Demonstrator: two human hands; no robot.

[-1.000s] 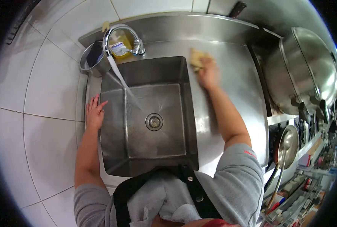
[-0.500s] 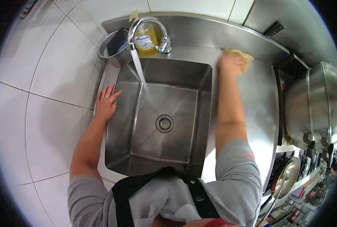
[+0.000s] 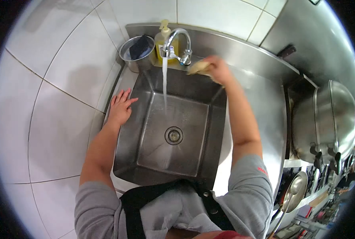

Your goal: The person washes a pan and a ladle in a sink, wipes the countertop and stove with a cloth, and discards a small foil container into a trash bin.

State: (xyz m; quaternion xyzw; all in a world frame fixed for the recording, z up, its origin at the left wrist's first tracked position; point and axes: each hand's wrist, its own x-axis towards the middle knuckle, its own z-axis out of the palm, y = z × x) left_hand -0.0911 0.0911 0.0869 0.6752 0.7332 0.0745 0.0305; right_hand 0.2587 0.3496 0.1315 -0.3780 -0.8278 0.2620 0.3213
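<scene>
My right hand point(image 3: 218, 70) grips a crumpled yellowish cloth point(image 3: 200, 68) above the back right corner of the steel sink point(image 3: 173, 157). The hand is slightly blurred by motion. On the sink's left rim rests my left hand point(image 3: 121, 106), fingers spread and holding nothing. From the chrome faucet point(image 3: 184, 38) at the back, a stream of water point(image 3: 164, 79) falls into the basin, where the round drain point(image 3: 174, 136) shows. Just behind the faucet stands a pump bottle point(image 3: 158, 43) of yellow liquid.
A metal container point(image 3: 142, 63) with a dark sponge-like pad point(image 3: 140, 47) stands at the back left corner. Steel counter point(image 3: 261, 103) runs along the right. Beyond it are large metal pots point(image 3: 325, 119), a pan with a ladle point(image 3: 296, 191) and a dark-handled tool point(image 3: 287, 51) by the wall.
My right hand has moved left with the cloth, from the back of the right counter to the sink's back edge near the faucet. My left hand stays on the rim; the view has shifted slightly.
</scene>
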